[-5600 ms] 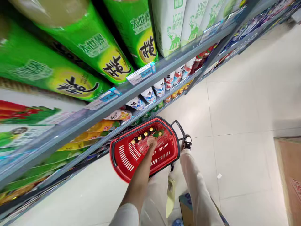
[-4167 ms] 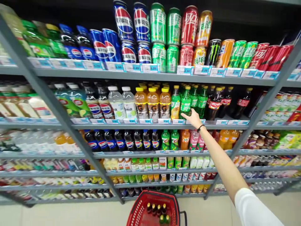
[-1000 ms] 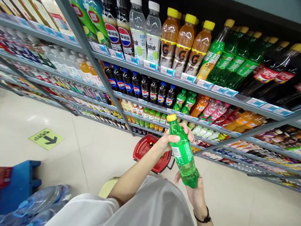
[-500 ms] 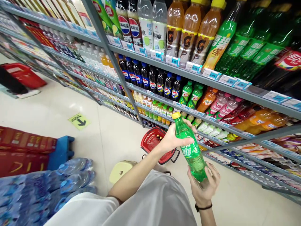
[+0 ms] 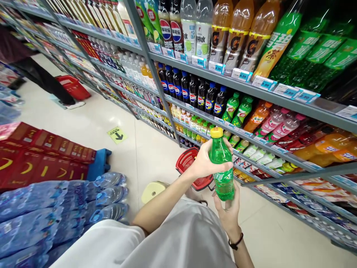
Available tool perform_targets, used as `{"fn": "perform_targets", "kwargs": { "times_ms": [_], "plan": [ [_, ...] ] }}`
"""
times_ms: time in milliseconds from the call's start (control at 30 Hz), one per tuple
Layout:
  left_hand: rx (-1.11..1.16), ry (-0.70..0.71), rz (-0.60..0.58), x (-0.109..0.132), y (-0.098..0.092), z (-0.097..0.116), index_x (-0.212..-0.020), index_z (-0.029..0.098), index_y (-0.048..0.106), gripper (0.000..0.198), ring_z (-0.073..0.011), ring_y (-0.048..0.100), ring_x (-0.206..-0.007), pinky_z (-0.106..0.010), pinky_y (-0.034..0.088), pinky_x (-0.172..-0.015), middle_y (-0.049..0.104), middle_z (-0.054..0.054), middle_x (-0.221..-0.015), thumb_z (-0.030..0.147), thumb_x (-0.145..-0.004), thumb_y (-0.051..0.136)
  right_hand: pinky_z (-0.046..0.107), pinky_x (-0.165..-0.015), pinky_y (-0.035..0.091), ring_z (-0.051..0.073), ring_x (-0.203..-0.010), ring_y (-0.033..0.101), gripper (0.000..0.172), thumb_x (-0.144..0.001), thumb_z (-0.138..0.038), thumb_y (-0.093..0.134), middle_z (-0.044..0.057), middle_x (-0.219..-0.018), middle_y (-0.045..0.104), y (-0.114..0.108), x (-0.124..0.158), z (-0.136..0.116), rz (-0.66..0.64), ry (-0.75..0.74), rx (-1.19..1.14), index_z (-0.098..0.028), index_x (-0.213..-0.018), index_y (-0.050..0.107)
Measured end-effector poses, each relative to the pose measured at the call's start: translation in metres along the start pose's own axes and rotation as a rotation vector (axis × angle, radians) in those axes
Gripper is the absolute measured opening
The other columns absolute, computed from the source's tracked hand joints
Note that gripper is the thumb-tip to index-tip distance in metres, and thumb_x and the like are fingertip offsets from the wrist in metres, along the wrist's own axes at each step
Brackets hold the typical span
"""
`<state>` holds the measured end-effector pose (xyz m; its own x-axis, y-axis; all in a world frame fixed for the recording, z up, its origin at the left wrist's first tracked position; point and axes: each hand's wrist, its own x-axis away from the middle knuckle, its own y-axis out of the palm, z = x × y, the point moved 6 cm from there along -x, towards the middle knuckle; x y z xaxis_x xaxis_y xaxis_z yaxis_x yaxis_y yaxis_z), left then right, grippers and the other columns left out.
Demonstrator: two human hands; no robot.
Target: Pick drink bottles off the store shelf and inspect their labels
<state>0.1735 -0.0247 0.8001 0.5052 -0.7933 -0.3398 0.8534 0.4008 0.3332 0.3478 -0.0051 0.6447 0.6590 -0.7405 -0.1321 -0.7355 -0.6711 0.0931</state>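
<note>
A green drink bottle (image 5: pixel 222 169) with a yellow cap stands nearly upright in front of me. My left hand (image 5: pixel 205 162) wraps around its upper half. My right hand (image 5: pixel 227 208), with a black band at the wrist, supports it from underneath at the base. Behind the bottle, on the floor by the shelves, sits a red shopping basket (image 5: pixel 189 163), partly hidden by my left hand.
Grey shelves (image 5: pixel 251 87) full of bottled drinks run along the right. Shrink-wrapped water packs (image 5: pixel 64 208) and red cartons on a blue pallet (image 5: pixel 47 156) lie at the left. Another person (image 5: pixel 28 70) with a second red basket (image 5: pixel 73 86) stands far up the aisle.
The bottle has been raised and turned more upright between my hands. My right hand has slid under its base. The view has swung further left up the aisle.
</note>
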Motion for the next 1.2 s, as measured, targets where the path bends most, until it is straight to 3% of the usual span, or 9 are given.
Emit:
{"fn": "perform_targets", "kwargs": {
  "times_ms": [167,300,600,867,1200],
  "plan": [
    [-0.039,-0.015,0.036,-0.003,-0.004,0.001,-0.108,0.016,0.060,0.053,-0.0159,0.067,-0.085,-0.029,0.059,-0.079,0.065,-0.005,-0.101,0.029,-0.069,0.095,0.048,-0.103,0.060,0.031,-0.128,0.066,0.077,-0.092,-0.031,0.079,0.021,-0.147,0.058,-0.004,-0.001,0.005,-0.014,-0.004,0.057,-0.022,-0.159,0.042],
    [-0.071,-0.025,0.010,-0.005,-0.005,0.000,-0.108,0.016,0.060,0.055,-0.0161,0.066,-0.086,-0.029,0.058,-0.080,0.065,-0.005,-0.102,0.032,-0.069,0.095,0.047,-0.109,0.056,0.029,-0.133,0.062,0.075,-0.090,-0.029,0.082,0.019,-0.148,0.058,-0.006,-0.002,0.003,0.061,-0.090,0.159,-0.022,-0.154,0.045],
    [0.017,-0.062,-0.063,-0.015,-0.018,-0.005,-0.113,0.016,0.061,0.056,-0.0161,0.068,-0.086,-0.029,0.060,-0.080,0.066,-0.005,-0.102,0.025,-0.069,0.095,0.038,-0.097,0.059,0.025,-0.118,0.067,0.073,-0.079,-0.029,0.092,0.017,-0.132,0.064,0.008,-0.008,-0.006,0.295,-0.128,0.158,-0.019,-0.138,0.051],
    [0.061,-0.139,-0.095,-0.030,-0.055,-0.001,-0.114,0.016,0.061,0.061,-0.0156,0.068,-0.089,-0.028,0.060,-0.082,0.065,-0.005,-0.105,0.020,-0.065,0.097,0.036,-0.087,0.061,0.023,-0.107,0.069,0.065,-0.078,-0.027,0.092,0.013,-0.118,0.070,0.045,-0.019,-0.007,0.370,-0.116,0.150,-0.019,-0.130,0.055],
    [0.100,-0.185,-0.131,-0.061,-0.126,0.030,-0.111,0.016,0.059,0.061,-0.0176,0.069,-0.089,-0.031,0.061,-0.081,0.063,-0.006,-0.107,0.026,-0.065,0.098,0.035,-0.088,0.061,0.023,-0.107,0.070,0.064,-0.076,-0.025,0.092,0.012,-0.119,0.069,0.126,-0.051,-0.013,0.452,-0.168,0.200,-0.018,-0.129,0.057]
  ]
}}
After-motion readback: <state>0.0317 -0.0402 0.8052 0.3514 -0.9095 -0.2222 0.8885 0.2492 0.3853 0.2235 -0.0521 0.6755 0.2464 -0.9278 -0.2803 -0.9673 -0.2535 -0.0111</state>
